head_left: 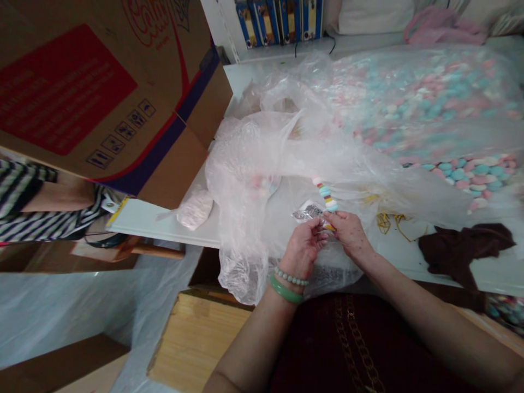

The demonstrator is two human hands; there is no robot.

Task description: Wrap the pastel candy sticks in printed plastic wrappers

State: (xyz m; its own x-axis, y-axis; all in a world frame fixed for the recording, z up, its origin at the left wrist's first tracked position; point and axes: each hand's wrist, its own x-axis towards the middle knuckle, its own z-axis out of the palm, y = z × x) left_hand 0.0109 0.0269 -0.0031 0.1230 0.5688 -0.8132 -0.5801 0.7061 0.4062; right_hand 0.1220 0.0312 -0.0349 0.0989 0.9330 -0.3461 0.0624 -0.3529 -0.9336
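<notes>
Far left of the fingers, a person in striped clothing [45,218] shows beside a large cardboard box [164,125]. The box bears a red cursive logo cut off at the top, a red panel of text too blurred to read, and a row of handling symbols. Nearer the fingers on that side lies a small bag of pale pieces [196,210], then crumpled clear plastic [249,164] that spreads up to and behind them. Above and left of the fingers stand blue packs [280,23], their labels too small to read.

The left hand [303,244] has its fingers curled close together at the candy string's lower end; their exact grip cannot be told. Silvery wrapping [308,212] sits just above them. The right hand [350,233] pinches that lower end, and the candy string [324,192] rises from the fingertips, up and slightly left.

Right of the fingers are gold ties [383,222], a big clear bag of pink, blue and white pieces [442,93] farther up, and a dark brown cloth [462,248].
</notes>
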